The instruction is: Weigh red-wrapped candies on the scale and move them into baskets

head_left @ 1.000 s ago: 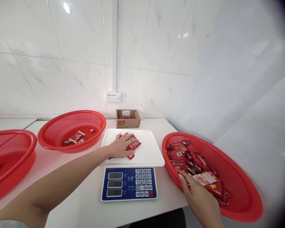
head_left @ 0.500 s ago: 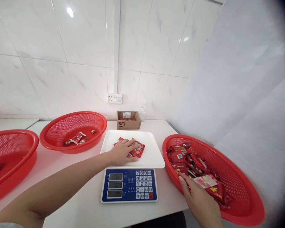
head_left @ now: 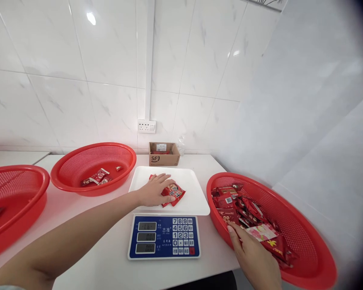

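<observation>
On the white pan point(head_left: 196, 201) of a digital scale point(head_left: 165, 237), my left hand point(head_left: 155, 191) is closed over red snack packets point(head_left: 178, 192), its thumb and fingers on either side of them. Part of the packets is hidden under the palm. My right hand point(head_left: 254, 255) grips the near rim of the right red basket point(head_left: 314, 241), thumb outside and fingers over the edge. A heap of red snack packets and bags point(head_left: 251, 209) lies in that basket. The scale's display faces me below the pan.
Two more red baskets stand to the left: a farther basket point(head_left: 78, 161) with several small packets, and a nearer basket point(head_left: 33, 201) cut off by the frame. A small cardboard box point(head_left: 164, 160) sits behind the scale, beside clear plastic point(head_left: 181, 145). A tiled wall backs the table.
My left hand has drawn the packets on the pan closer together, and its fingers have come nearer to each other. My right hand stays on the basket rim.
</observation>
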Action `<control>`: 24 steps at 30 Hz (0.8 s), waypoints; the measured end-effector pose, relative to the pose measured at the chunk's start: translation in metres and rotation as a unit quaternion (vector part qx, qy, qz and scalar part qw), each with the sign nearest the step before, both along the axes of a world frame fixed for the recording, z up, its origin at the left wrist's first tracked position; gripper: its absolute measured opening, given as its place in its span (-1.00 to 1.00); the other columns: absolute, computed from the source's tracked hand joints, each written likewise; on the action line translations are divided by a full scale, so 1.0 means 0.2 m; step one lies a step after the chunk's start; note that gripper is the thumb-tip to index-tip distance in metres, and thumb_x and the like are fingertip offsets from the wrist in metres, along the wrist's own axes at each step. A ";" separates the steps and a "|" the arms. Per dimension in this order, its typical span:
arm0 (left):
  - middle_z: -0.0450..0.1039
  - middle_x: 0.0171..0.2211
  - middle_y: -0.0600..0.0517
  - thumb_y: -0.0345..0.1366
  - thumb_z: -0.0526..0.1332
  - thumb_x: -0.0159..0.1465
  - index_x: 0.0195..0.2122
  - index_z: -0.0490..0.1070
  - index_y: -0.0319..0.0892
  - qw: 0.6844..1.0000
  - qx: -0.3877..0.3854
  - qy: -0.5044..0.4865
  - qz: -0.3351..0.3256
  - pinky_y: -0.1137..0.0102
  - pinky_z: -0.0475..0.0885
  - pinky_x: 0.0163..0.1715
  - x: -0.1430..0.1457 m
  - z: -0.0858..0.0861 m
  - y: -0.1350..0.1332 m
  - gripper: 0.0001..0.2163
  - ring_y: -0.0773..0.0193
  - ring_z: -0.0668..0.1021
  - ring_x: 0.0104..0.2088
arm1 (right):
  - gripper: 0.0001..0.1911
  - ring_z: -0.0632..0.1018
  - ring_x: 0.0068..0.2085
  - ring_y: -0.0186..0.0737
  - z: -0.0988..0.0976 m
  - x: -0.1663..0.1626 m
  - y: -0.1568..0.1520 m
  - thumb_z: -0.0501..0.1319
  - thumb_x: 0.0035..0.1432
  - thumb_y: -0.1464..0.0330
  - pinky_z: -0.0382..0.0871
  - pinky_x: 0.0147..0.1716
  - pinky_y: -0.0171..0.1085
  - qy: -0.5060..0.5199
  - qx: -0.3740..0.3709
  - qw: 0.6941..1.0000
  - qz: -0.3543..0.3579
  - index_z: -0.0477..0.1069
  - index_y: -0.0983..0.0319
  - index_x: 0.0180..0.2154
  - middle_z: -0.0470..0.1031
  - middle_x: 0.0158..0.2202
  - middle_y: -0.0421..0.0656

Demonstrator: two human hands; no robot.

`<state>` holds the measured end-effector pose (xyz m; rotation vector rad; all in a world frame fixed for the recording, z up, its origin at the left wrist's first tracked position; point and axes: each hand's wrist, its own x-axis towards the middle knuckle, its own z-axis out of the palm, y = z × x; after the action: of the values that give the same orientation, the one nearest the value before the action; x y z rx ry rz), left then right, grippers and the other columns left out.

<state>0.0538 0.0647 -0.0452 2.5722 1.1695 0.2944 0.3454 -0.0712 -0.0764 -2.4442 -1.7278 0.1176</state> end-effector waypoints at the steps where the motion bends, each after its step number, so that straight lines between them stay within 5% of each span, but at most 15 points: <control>1: -0.11 0.31 -0.10 0.22 -0.01 0.14 0.22 0.03 0.01 1.000 0.001 0.016 0.019 -0.03 -0.12 0.19 -0.01 0.01 0.00 -0.32 -0.05 -0.07 0.29 | -0.50 0.57 -0.18 -0.04 0.00 0.00 0.00 -0.18 0.22 0.10 0.39 -0.32 -0.14 -0.004 0.003 1.000 0.000 0.39 0.01 0.00 0.47 0.02 -0.17; 6: -0.28 0.33 -0.17 0.28 -0.06 0.11 0.30 -0.17 -0.04 0.991 -0.058 0.100 0.066 -0.08 -0.17 0.17 -0.04 0.03 -0.03 -0.19 -0.13 -0.22 0.29 | -0.50 0.57 -0.16 -0.07 -0.01 0.01 0.00 -0.18 0.23 0.12 0.41 -0.34 -0.19 0.005 0.028 0.999 0.019 0.39 0.05 0.00 0.49 -0.01 -0.16; 11: -0.37 0.34 -0.08 0.28 -0.04 0.10 0.30 -0.25 0.03 0.997 -0.038 0.071 -0.017 -0.01 -0.19 0.20 -0.07 0.00 -0.04 -0.18 -0.06 -0.27 0.29 | -0.51 0.57 -0.17 -0.07 -0.01 0.01 0.00 -0.16 0.23 0.13 0.42 -0.36 -0.20 -0.002 0.037 0.999 0.020 0.41 0.07 -0.01 0.50 -0.03 -0.15; 20: -0.10 0.31 -0.09 0.19 -0.08 0.19 0.29 -0.11 -0.04 0.989 0.027 0.055 -0.135 0.08 -0.19 0.23 -0.04 -0.01 0.05 -0.29 0.04 0.00 0.28 | -0.53 0.56 -0.13 -0.06 -0.02 0.01 0.00 -0.16 0.23 0.15 0.42 -0.31 -0.14 -0.005 0.023 1.000 0.020 0.39 0.04 0.00 0.46 0.02 -0.15; 24: -0.13 0.31 -0.07 0.19 -0.07 0.19 0.28 -0.07 0.01 0.990 0.037 0.067 -0.119 0.03 -0.28 0.22 -0.02 0.01 0.05 -0.32 0.02 -0.06 0.29 | -0.51 0.54 -0.09 -0.03 -0.02 0.01 0.00 -0.18 0.22 0.13 0.40 -0.26 -0.09 -0.001 0.007 1.000 0.013 0.37 0.02 0.02 0.44 0.05 -0.16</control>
<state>0.0503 0.0737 -0.0442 2.7996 0.8941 0.1129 0.3468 -0.0709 -0.0796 -2.4130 -1.7562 0.1038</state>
